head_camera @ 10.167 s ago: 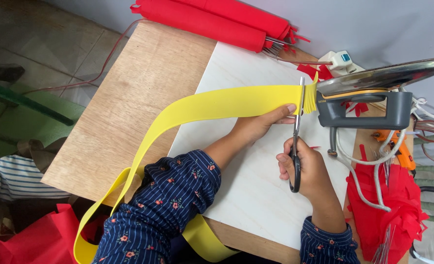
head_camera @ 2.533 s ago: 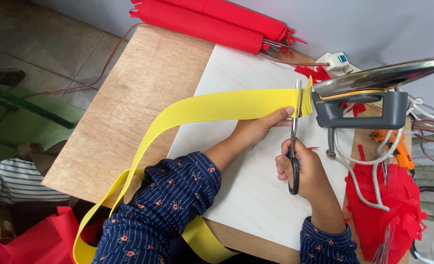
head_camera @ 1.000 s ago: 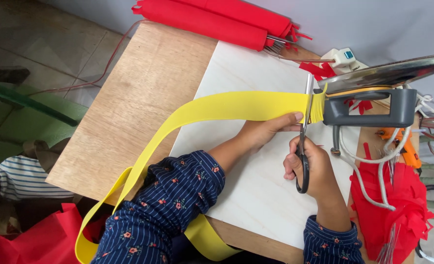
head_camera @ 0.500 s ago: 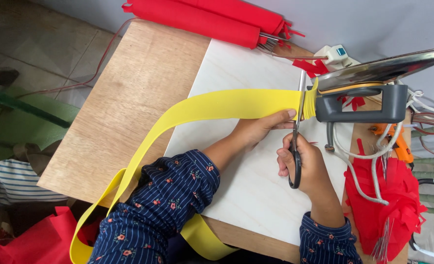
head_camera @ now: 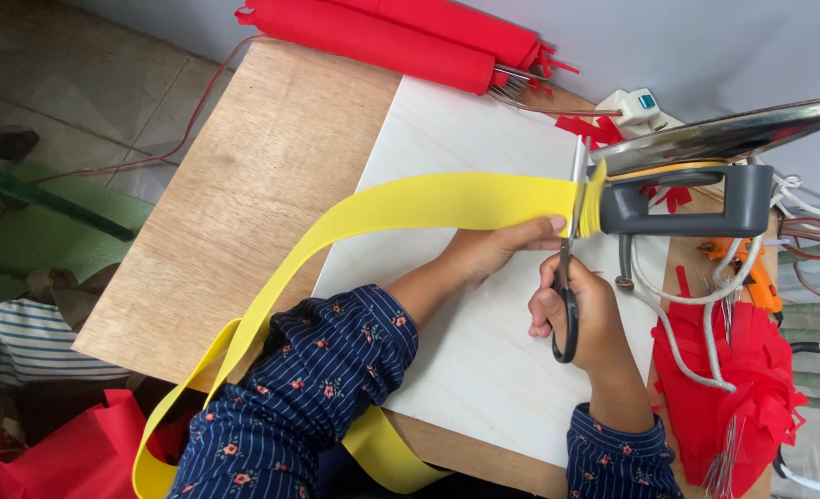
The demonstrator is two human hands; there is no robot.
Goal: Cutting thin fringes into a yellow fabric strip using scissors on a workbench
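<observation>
The right hand [head_camera: 587, 310] is closed through the loops of the black-handled steel scissors [head_camera: 569, 249], whose blades stand across the far end of the long yellow foam strip [head_camera: 428, 203]. The left hand [head_camera: 495, 251] lies flat, fingers stretched along the strip's near edge and pinning it to the white board [head_camera: 465, 351], its fingertip just beside the blades.

That closeness is the main risk: a closing blade could nick the fingertip, and if the strip slides under the flat hand the cut may run crooked. Its long tail hangs off the board's near-left edge and could drag it sideways. Just beyond the blades, at the board's right edge, the grey-handled electric iron [head_camera: 705, 176] rests; if hot, it could scorch the foam's end.

No container shows; red cloth rolls [head_camera: 382, 37] lie loose at the board's far edge.
</observation>
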